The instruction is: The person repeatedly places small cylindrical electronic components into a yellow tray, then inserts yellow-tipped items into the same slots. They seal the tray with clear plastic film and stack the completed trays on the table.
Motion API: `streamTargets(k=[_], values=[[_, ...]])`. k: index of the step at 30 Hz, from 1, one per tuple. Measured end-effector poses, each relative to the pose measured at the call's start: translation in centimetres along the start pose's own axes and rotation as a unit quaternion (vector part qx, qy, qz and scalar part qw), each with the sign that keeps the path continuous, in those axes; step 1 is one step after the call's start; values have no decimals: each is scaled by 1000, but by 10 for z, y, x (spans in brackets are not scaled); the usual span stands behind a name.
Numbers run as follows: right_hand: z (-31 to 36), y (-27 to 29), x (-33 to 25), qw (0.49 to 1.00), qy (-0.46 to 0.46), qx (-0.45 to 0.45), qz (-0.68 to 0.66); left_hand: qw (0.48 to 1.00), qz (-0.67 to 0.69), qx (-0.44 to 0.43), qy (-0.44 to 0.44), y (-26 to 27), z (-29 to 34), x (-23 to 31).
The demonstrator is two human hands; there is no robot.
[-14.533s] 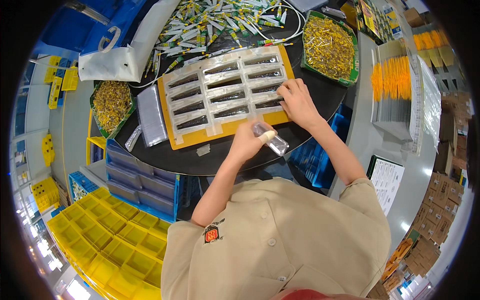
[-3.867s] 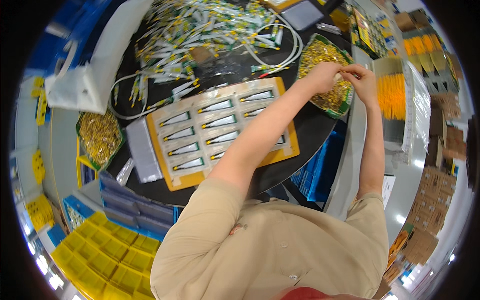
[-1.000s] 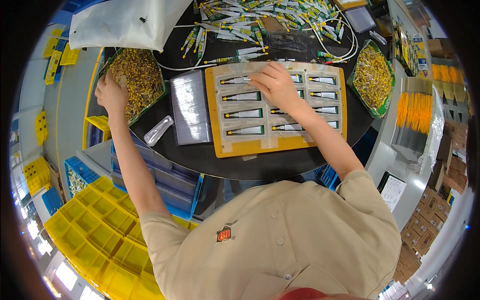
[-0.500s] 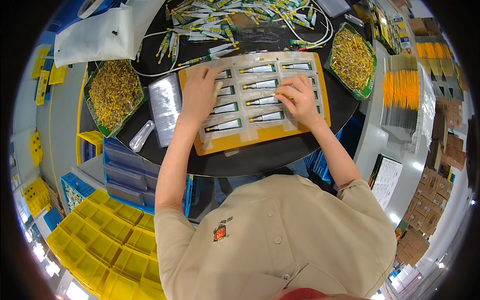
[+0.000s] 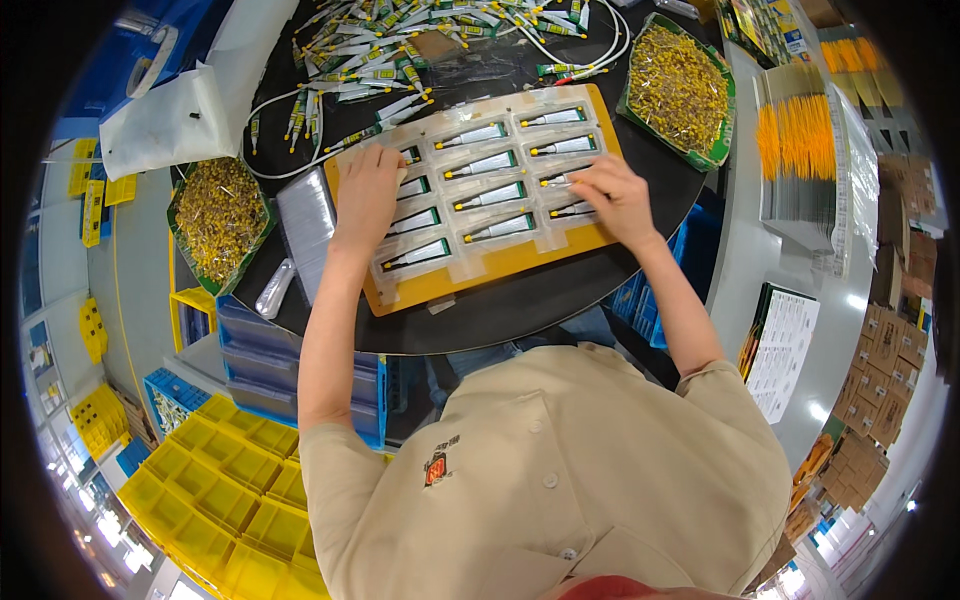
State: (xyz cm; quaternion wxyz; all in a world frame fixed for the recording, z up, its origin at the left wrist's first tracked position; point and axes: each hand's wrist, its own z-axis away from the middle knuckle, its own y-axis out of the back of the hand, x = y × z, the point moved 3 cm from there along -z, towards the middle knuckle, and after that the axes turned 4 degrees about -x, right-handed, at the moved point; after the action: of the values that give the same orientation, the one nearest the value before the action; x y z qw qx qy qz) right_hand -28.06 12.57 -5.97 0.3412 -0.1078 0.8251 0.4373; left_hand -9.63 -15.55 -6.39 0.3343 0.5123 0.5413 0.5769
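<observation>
A yellow board [image 5: 520,262] lies on the round black table [image 5: 500,310]. A clear blister tray [image 5: 480,180] rests on it, its pockets filled with small white tubes [image 5: 498,228]. My left hand [image 5: 368,195] lies flat on the tray's left pockets, fingers spread over the tubes there. My right hand [image 5: 610,195] rests on the tray's right end, fingertips pinching at a tube in a right-hand pocket. A heap of loose tubes [image 5: 400,40] covers the far side of the table.
Green trays of small yellow parts sit at the left [image 5: 218,215] and the far right [image 5: 682,85]. A stack of clear blister sheets [image 5: 305,215] lies beside the board. A white bag [image 5: 170,120] is far left. Yellow bins [image 5: 230,480] and blue crates [image 5: 260,370] stand below.
One second ago my left hand was at the left parts tray; it has come back onto the blister tray's left pockets. My right hand stays over the tray's right end.
</observation>
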Motion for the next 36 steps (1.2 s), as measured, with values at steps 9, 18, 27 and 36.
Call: streamTargets(k=[9,18,27,36], values=[[14,28,22,998,-1,-47,51,999,25,22,35,34,38,17],[16,19,-14,993,52,-25,99,995,72,-40,60,27,99,39],[-60,-125,-82,983,179,-50,6,986,144,58,-59,10,86,91],[-98,-139,-72,975,206,-78,34,988,132,23,-71,-10,78,94]])
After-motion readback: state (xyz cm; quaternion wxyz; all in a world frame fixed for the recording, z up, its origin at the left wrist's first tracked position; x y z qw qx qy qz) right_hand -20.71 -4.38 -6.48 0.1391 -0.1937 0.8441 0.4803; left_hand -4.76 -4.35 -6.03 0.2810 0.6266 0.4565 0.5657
